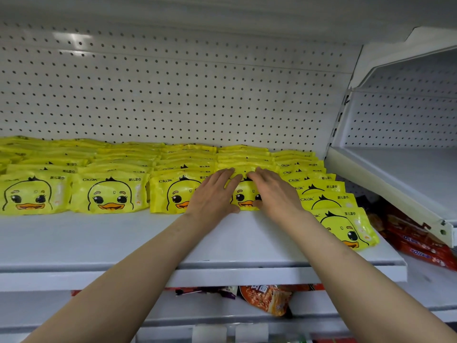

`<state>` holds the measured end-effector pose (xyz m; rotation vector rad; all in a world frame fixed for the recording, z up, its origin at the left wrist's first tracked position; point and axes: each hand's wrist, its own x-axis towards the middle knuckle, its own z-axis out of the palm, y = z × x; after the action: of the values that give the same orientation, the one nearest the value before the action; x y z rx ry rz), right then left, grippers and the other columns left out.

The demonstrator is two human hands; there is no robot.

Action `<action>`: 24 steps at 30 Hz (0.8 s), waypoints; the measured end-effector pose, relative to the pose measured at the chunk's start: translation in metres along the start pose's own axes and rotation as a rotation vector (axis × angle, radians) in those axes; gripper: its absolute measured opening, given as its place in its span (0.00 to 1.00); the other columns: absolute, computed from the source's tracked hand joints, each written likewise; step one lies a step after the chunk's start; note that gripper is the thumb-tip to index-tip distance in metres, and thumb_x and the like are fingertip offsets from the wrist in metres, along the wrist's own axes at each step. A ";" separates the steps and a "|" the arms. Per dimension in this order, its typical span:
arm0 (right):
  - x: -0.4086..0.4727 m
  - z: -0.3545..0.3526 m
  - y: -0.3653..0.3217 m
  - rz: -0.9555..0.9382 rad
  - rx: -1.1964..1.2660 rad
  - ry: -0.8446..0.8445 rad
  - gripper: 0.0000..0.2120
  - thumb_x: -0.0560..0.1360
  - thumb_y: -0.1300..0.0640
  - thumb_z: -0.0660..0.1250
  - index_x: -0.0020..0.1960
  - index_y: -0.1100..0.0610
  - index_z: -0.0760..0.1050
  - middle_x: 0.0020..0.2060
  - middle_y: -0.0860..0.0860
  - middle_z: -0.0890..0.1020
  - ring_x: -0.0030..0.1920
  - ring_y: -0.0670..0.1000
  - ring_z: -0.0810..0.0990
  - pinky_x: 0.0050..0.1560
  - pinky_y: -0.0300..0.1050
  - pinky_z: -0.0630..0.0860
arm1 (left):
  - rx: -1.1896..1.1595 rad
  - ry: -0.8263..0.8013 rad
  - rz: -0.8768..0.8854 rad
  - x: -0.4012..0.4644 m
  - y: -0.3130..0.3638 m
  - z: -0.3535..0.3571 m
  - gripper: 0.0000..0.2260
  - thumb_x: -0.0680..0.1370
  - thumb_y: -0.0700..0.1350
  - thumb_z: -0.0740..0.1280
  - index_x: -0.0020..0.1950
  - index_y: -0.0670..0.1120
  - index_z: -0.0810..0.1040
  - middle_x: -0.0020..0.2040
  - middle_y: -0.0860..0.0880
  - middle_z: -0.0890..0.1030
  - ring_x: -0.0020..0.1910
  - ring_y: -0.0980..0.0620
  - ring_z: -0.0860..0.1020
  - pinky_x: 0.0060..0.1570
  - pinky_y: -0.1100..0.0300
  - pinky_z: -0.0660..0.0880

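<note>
Yellow wet-wipe packs printed with a duck face stand in several rows on a white shelf [99, 243]. Both my hands rest on the front pack [243, 195] of the fourth row from the left. My left hand [212, 194] lies flat over that pack's left side, partly covering the neighbouring pack [170, 194] too. My right hand [274, 194] lies on its right side, thumb low at the pack's bottom edge, fingers straight toward the top. The row at the far right [346, 227] leans forward, reaching closer to the shelf's front edge.
A white pegboard back wall [173, 95] rises behind the packs. An adjoining white shelf unit [395, 174] stands at the right. Red snack packs [420, 246] lie lower right. On the shelf below lies an orange noodle packet [267, 299].
</note>
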<state>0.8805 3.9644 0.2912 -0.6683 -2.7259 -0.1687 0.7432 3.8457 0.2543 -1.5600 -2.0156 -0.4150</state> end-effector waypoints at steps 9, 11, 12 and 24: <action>0.024 -0.012 -0.079 -0.224 0.130 0.029 0.32 0.74 0.48 0.72 0.74 0.51 0.64 0.76 0.51 0.63 0.76 0.52 0.60 0.70 0.46 0.62 | 0.069 0.060 -0.125 -0.062 -0.068 -0.040 0.34 0.60 0.52 0.81 0.64 0.47 0.77 0.63 0.43 0.77 0.60 0.40 0.76 0.53 0.48 0.76; 0.030 -0.005 -0.095 -0.268 0.142 0.028 0.32 0.74 0.48 0.72 0.74 0.51 0.65 0.76 0.51 0.63 0.76 0.51 0.60 0.70 0.46 0.63 | 0.097 0.029 -0.140 -0.070 -0.080 -0.045 0.34 0.60 0.52 0.81 0.64 0.48 0.76 0.63 0.43 0.77 0.59 0.40 0.76 0.51 0.48 0.76; 0.033 0.000 -0.100 -0.279 0.143 0.031 0.33 0.73 0.48 0.72 0.74 0.52 0.65 0.76 0.51 0.63 0.76 0.51 0.60 0.70 0.47 0.63 | 0.103 0.017 -0.144 -0.073 -0.084 -0.046 0.34 0.60 0.52 0.81 0.63 0.48 0.76 0.63 0.43 0.76 0.59 0.40 0.76 0.50 0.48 0.76; 0.048 0.029 -0.123 -0.260 0.078 0.116 0.33 0.65 0.49 0.79 0.65 0.58 0.72 0.71 0.56 0.72 0.70 0.58 0.70 0.61 0.53 0.75 | 0.119 -0.041 -0.093 -0.064 -0.109 -0.038 0.34 0.64 0.48 0.80 0.66 0.49 0.68 0.64 0.45 0.73 0.60 0.43 0.72 0.51 0.50 0.78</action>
<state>0.7746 3.8822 0.2759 -0.2720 -2.6812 -0.1551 0.6585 3.7441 0.2559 -1.4180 -2.1097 -0.2949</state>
